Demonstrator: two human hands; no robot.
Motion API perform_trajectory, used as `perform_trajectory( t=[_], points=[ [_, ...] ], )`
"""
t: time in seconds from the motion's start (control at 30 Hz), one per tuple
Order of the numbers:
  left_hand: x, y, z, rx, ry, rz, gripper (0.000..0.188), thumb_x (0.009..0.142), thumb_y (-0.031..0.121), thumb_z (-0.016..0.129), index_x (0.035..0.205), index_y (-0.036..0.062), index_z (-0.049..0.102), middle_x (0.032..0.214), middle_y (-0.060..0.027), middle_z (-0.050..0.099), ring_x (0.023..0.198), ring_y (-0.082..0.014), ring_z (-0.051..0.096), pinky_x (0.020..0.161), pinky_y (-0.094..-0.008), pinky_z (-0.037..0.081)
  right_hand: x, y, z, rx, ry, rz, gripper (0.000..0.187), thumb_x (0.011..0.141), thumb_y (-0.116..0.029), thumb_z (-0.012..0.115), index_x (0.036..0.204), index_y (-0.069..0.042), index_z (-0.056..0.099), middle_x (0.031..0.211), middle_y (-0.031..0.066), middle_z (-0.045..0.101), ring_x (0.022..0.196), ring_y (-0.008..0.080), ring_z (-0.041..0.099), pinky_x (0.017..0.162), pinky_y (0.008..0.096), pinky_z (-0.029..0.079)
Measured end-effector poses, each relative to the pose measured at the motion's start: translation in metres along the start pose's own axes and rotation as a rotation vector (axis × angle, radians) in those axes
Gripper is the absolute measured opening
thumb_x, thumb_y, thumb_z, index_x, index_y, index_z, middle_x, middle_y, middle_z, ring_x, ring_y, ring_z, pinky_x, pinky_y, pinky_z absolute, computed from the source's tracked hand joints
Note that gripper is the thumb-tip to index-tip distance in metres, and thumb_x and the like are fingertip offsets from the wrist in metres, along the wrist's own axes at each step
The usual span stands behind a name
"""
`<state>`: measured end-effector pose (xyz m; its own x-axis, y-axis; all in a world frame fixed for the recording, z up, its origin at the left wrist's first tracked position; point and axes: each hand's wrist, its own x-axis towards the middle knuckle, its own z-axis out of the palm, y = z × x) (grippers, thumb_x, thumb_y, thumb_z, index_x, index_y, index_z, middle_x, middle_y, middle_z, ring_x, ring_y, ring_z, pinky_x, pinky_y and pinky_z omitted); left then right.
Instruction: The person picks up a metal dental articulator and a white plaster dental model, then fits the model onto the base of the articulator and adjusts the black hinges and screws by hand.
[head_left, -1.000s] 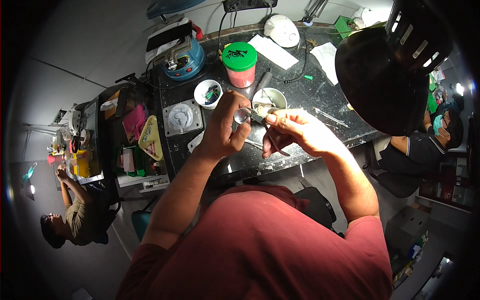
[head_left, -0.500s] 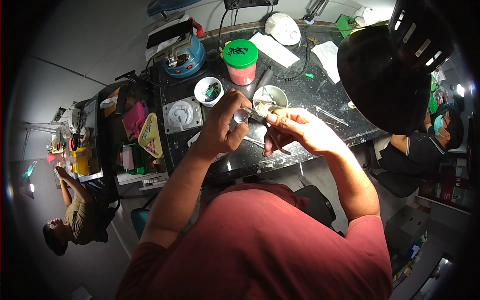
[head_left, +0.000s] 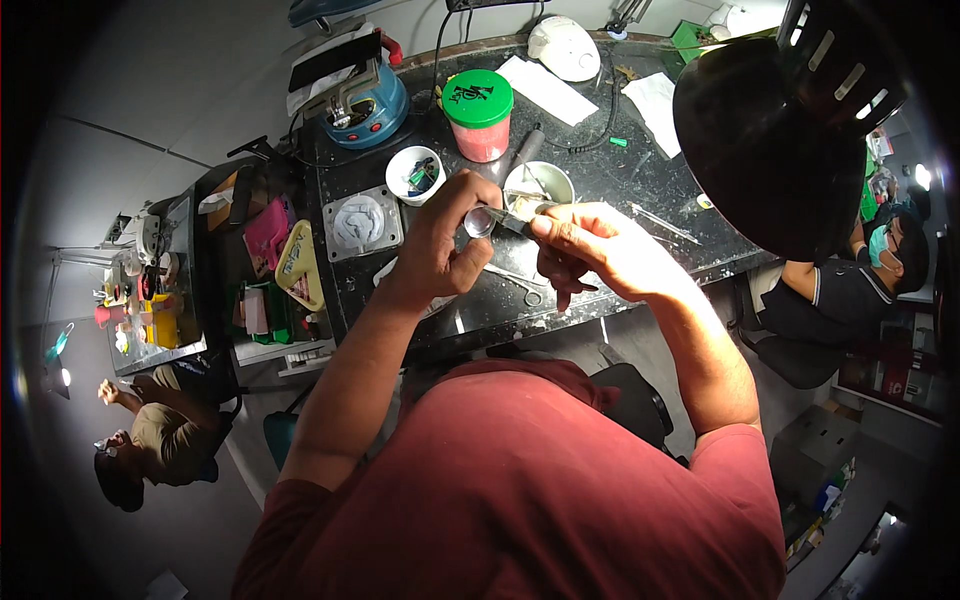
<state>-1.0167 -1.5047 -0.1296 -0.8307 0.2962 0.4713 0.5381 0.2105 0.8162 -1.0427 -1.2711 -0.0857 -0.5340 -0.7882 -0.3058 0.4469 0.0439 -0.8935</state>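
Note:
My left hand point(head_left: 437, 245) is closed, pinching a small round, shiny, clear or silvery piece point(head_left: 479, 222) between thumb and curled forefinger. From the right, my right hand point(head_left: 605, 250) grips a short dark tool with a thin tip point(head_left: 515, 224) between thumb and fingers. Its tip reaches the upper edge of the round piece; whether they touch I cannot tell. Both hands are raised over the near edge of the black table point(head_left: 640, 235). Beneath them lies a metal tool with finger loops point(head_left: 531, 293). Just beyond stands a white bowl point(head_left: 566, 186) with tools in it.
A white cup point(head_left: 402, 172), a red tub with a green lid point(head_left: 478, 105) and a blue machine point(head_left: 375, 125) stand farther back. A square plate point(head_left: 340, 246) sits left. A black lamp shade point(head_left: 760, 160) overhangs the right. Co-workers sit at both sides.
My right hand's lower fingers have shifted, and the tool's angle has altered slightly. My left hand has barely moved. The co-worker at left has drawn their hands back from their table.

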Motion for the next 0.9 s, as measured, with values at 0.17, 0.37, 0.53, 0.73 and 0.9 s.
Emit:
perform_trajectory(
  t=[0.17, 0.37, 0.53, 0.73, 0.9],
  points=[
    [-0.003, -0.005, 0.018, 0.154, 0.193, 0.123, 0.027, 0.089, 0.016, 0.057, 0.108, -0.0006, 0.049, 0.097, -0.0148, 0.053, 0.088, -0.0292, 0.053, 0.081, -0.0385, 0.046, 0.000, 0.002, 0.007, 0.054, 0.107, 0.016, 0.038, 0.100, -0.043, 0.053, 0.086, -0.008, 0.056, 0.072, 0.0062, 0.062, 0.062, 0.0149, 0.062, 0.068, 0.0356, 0.058],
    [-0.006, -0.010, 0.023, 0.175, 0.184, 0.110, 0.025, 0.091, 0.011, 0.056, 0.110, -0.0009, 0.046, 0.099, -0.0157, 0.052, 0.089, -0.0293, 0.052, 0.083, -0.0384, 0.044, 0.000, 0.007, 0.002, -0.002, 0.063, 0.025, 0.041, 0.099, -0.046, 0.053, 0.093, -0.007, 0.059, 0.088, 0.0164, 0.072, 0.079, 0.0221, 0.071, 0.075, 0.0331, 0.055],
    [-0.007, -0.010, 0.023, 0.175, 0.183, 0.100, 0.024, 0.090, 0.009, 0.056, 0.110, -0.0008, 0.046, 0.099, -0.0158, 0.051, 0.091, -0.0289, 0.051, 0.084, -0.0379, 0.043, 0.000, 0.008, 0.003, 0.007, 0.082, 0.023, 0.041, 0.099, -0.046, 0.054, 0.092, -0.006, 0.060, 0.085, 0.0152, 0.072, 0.077, 0.0213, 0.071, 0.074, 0.0322, 0.055],
    [-0.005, -0.006, 0.020, 0.240, 0.135, 0.107, 0.025, 0.085, 0.006, 0.057, 0.107, -0.0010, 0.048, 0.098, -0.0160, 0.051, 0.090, -0.0307, 0.051, 0.083, -0.0394, 0.043, 0.000, 0.006, 0.001, 0.007, 0.096, 0.000, 0.040, 0.101, -0.040, 0.053, 0.085, -0.004, 0.059, 0.077, 0.0103, 0.069, 0.069, 0.0174, 0.068, 0.063, 0.0275, 0.052],
    [-0.006, -0.006, 0.020, 0.198, 0.119, 0.075, 0.025, 0.081, 0.005, 0.057, 0.104, -0.0006, 0.049, 0.096, -0.0161, 0.051, 0.088, -0.0313, 0.051, 0.081, -0.0393, 0.043, 0.001, 0.008, -0.002, -0.007, 0.115, 0.004, 0.040, 0.100, -0.041, 0.055, 0.083, -0.005, 0.059, 0.073, 0.0089, 0.066, 0.060, 0.0133, 0.062, 0.054, 0.0270, 0.050]
  ],
)
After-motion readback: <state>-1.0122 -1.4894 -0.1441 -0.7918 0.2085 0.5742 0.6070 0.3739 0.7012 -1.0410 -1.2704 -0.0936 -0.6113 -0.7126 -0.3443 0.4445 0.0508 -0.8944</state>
